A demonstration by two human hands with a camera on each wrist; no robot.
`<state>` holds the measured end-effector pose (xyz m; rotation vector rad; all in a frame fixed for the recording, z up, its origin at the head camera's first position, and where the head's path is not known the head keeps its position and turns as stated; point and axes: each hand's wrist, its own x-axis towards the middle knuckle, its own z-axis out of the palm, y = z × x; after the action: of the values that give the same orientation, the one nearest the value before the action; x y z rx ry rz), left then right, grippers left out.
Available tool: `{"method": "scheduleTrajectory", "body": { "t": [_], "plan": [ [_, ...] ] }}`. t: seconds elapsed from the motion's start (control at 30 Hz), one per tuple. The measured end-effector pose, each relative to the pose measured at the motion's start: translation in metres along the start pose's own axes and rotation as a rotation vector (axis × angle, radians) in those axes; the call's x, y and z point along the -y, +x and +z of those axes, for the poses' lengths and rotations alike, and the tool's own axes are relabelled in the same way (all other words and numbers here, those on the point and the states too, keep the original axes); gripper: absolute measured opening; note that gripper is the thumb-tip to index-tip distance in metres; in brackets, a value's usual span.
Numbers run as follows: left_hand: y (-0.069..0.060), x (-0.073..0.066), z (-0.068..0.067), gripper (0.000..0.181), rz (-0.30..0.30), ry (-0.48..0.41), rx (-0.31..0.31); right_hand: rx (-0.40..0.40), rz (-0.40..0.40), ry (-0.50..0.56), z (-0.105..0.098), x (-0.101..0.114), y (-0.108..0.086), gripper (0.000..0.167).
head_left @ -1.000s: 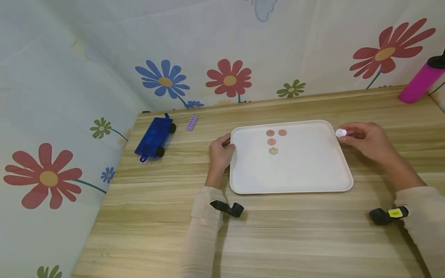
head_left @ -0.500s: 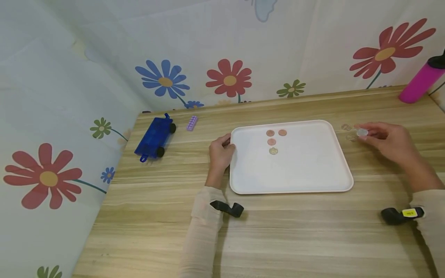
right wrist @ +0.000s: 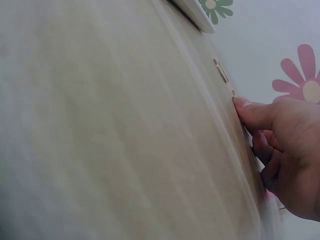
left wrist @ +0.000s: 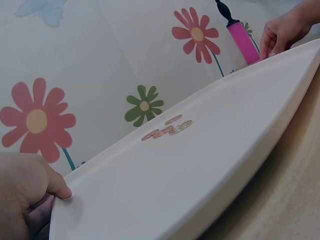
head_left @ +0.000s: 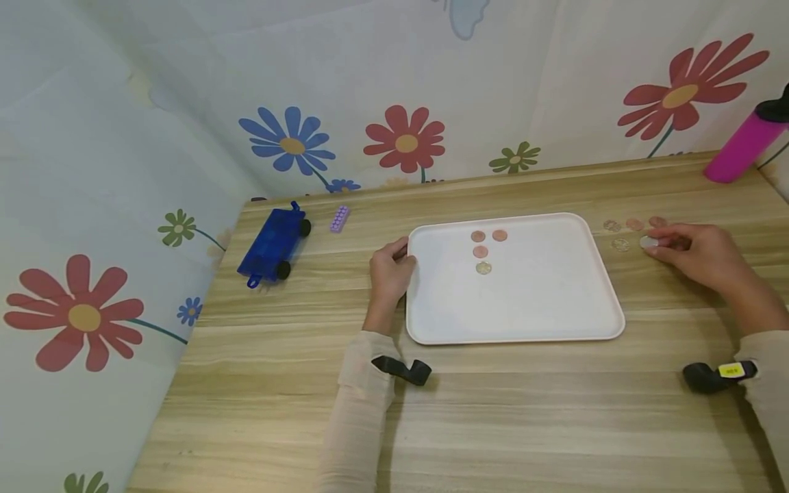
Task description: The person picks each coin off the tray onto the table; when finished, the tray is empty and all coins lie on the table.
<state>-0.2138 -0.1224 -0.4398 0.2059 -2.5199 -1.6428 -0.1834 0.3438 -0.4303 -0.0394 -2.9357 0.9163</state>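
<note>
Head view: diffuse light casts a soft shadow on the table (head_left: 524, 418) beside the left sleeve (head_left: 359, 418); the bottle (head_left: 742, 147) leans outward (wide-angle distortion); the coin (head_left: 648, 242) glares pale. Right wrist view: the table blurs.

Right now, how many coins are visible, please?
9: four round metal coins on the white rectangular tray, four on the wooden table, one in the right hand, which may hide more.

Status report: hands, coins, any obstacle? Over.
Left hand grips white rectangular tray. Right hand pinches round silvery coin beside tray. Three round coppery coins, one yellowish coin on tray. No obstacle visible.
</note>
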Motion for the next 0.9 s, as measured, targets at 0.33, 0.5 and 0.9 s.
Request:
{"method": "scheduleTrajectory", "body": {
  "t": [0.33,0.5,0.9],
  "plan": [
    [-0.0007,-0.0006,0.0001,0.042,-0.006,0.004,0.002,0.043,0.07,0.034,0.0002,-0.0021,0.0024,0.052],
    [-0.001,-0.0016,-0.0003,0.042,-0.01,0.003,0.006,0.065,0.099,0.042,-0.0006,-0.0025,0.0025,0.057],
    [-0.0013,-0.0018,-0.0003,0.042,-0.003,0.004,0.0,0.096,0.132,0.09,-0.0005,-0.0052,0.0041,0.067]
  ]
}}
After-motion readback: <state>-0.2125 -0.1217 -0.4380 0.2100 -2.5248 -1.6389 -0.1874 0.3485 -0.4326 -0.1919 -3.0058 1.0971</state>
